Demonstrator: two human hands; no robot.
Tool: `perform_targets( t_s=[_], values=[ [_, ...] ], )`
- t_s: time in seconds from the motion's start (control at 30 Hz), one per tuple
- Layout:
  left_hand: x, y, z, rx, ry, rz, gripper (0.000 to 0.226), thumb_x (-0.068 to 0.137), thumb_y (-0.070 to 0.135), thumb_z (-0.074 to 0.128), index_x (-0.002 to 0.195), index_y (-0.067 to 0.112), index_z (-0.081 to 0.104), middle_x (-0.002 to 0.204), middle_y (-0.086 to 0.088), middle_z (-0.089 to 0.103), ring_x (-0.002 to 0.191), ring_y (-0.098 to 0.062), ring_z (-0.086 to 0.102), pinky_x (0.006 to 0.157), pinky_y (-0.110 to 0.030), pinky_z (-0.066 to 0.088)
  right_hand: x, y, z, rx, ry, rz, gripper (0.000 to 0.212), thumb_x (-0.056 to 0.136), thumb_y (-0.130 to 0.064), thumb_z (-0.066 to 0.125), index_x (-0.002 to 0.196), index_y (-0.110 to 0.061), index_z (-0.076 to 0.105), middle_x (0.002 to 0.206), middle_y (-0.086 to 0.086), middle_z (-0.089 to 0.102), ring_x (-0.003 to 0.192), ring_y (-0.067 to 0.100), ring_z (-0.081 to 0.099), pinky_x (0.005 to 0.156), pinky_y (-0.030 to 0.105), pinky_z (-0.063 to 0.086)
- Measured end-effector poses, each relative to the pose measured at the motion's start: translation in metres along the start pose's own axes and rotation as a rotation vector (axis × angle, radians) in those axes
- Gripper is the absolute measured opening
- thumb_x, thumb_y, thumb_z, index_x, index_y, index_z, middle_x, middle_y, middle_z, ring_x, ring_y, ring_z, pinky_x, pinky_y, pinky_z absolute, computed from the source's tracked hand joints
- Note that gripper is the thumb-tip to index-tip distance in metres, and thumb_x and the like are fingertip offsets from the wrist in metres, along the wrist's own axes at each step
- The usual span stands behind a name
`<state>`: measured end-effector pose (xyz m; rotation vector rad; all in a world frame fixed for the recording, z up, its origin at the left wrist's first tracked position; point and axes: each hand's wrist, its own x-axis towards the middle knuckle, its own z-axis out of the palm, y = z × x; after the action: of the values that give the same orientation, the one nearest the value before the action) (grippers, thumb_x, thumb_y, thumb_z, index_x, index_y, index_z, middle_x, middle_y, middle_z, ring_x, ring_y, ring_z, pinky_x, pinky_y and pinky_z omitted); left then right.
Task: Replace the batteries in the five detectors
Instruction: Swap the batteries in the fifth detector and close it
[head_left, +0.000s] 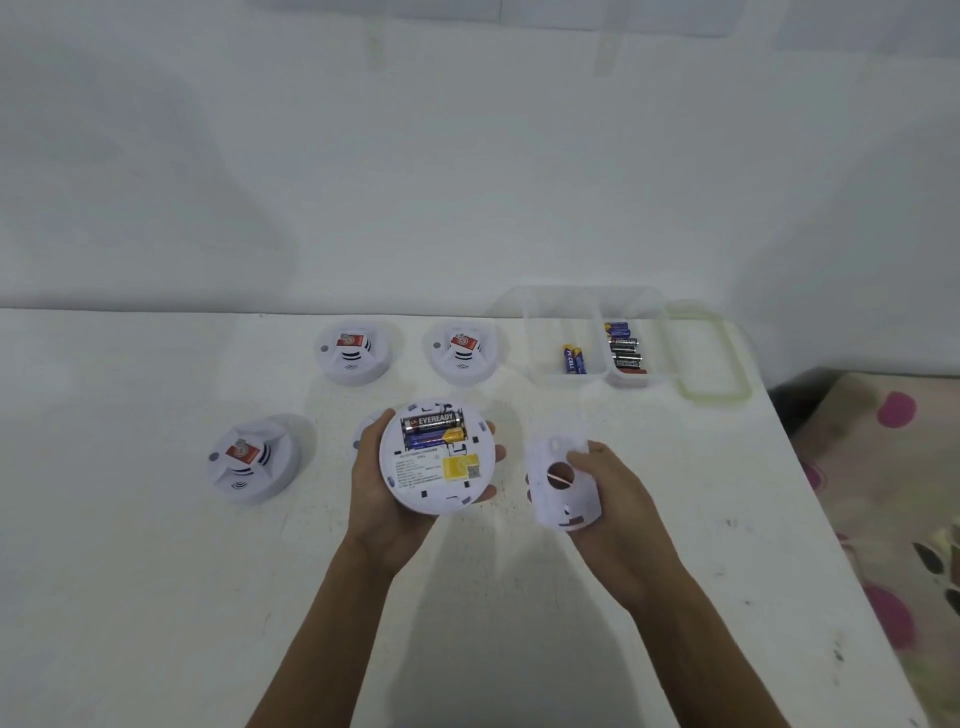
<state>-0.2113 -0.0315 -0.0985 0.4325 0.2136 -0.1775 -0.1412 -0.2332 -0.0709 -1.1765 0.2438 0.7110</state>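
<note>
While the left hand (371, 478) cups the open detector (436, 467) above the desk (156, 597), back side up, its thumb sits on the near-left rim and the fingers wrap under, tips showing at the right edge. Battery bay is exposed: a black battery (431, 422) lies in the upper slot, a blue-and-gold battery (434, 440) just below it, slightly tilted. Yellow label sits under the bay.

Right hand (608, 488) pinches the round back plate (561, 483), thumb on its face, other fingers behind it; the plate is held apart from the detector, just to its right.

Three closed detectors sit face up on the desk, each with a red sticker: back left (353, 351), back middle (462, 351), front left (249, 460). A fifth detector (366, 431) is mostly hidden behind the left hand.

Back right, a clear two-part container (602, 338) holds two blue batteries (574, 358) in its left compartment and a stack of black and blue batteries (626, 351) in its right one. Green-rimmed lid (711, 399) lies just right of the container. Patterned floor (883, 467) shows past the desk edge.
</note>
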Motion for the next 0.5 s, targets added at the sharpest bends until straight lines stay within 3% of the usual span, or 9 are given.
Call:
perform_targets(
  t_s=[0.07, 0.13, 0.27, 0.33, 0.4, 0.5],
  values=[
    [0.0, 0.001, -0.004, -0.016, -0.028, -0.042, 0.064, 0.097, 0.046, 0.035, 0.144, 0.003, 0.027, 0.145, -0.028, 0.033, 0.135, -0.05, 0.026, 0.111, -0.06, 0.018, 0.013, 0.018, -0.005, -0.234, 0.134, -0.062, 0.02, 0.095, -0.013, 0.053, 0.112, -0.003, 0.059, 0.104, 0.018, 0.064, 0.099, 0.039, 0.06, 0.076, 0.039, 0.052],
    [0.003, 0.003, -0.004, -0.022, -0.088, -0.05, 0.065, 0.097, 0.046, 0.033, 0.145, 0.003, 0.026, 0.146, -0.028, 0.032, 0.135, -0.05, 0.025, 0.111, -0.06, 0.016, 0.022, 0.033, -0.006, -0.521, 0.237, -0.162, 0.011, 0.092, -0.014, 0.057, 0.1, -0.009, 0.061, 0.094, 0.009, 0.066, 0.093, 0.031, 0.064, 0.07, 0.034, 0.054],
    [0.007, 0.005, -0.005, -0.045, -0.171, -0.093, 0.064, 0.096, 0.045, 0.038, 0.144, 0.004, 0.028, 0.146, -0.027, 0.033, 0.135, -0.048, 0.027, 0.111, -0.06, 0.02, 0.035, 0.056, -0.008, -0.857, 0.363, -0.28, 0.014, 0.092, -0.017, 0.055, 0.088, -0.008, 0.064, 0.085, 0.006, 0.068, 0.074, 0.014, 0.061, 0.058, 0.008, 0.045],
    [0.009, 0.006, -0.008, -0.081, -0.201, -0.141, 0.065, 0.095, 0.045, 0.039, 0.144, 0.004, 0.028, 0.146, -0.026, 0.033, 0.135, -0.048, 0.027, 0.11, -0.06, 0.021, 0.042, 0.066, -0.013, -0.974, 0.387, -0.309, 0.019, 0.093, -0.023, 0.054, 0.092, -0.007, 0.064, 0.09, 0.006, 0.067, 0.079, 0.018, 0.061, 0.066, 0.01, 0.047],
    [0.01, 0.006, -0.008, -0.093, -0.242, -0.153, 0.065, 0.095, 0.045, 0.039, 0.144, 0.004, 0.028, 0.146, -0.027, 0.032, 0.135, -0.048, 0.027, 0.11, -0.06, 0.022, 0.047, 0.072, -0.019, -1.244, 0.461, -0.405, 0.023, 0.088, -0.032, 0.059, 0.096, -0.011, 0.064, 0.095, 0.002, 0.064, 0.086, 0.018, 0.057, 0.075, 0.024, 0.049],
    [0.01, 0.004, -0.008, -0.067, -0.271, -0.139, 0.065, 0.095, 0.046, 0.038, 0.144, 0.004, 0.028, 0.146, -0.026, 0.033, 0.135, -0.047, 0.027, 0.111, -0.059, 0.021, 0.048, 0.073, -0.026, -1.446, 0.569, -0.564, 0.027, 0.074, -0.031, 0.078, 0.086, -0.009, 0.069, 0.087, 0.009, 0.066, 0.075, 0.023, 0.059, 0.064, 0.03, 0.051]
  ],
)
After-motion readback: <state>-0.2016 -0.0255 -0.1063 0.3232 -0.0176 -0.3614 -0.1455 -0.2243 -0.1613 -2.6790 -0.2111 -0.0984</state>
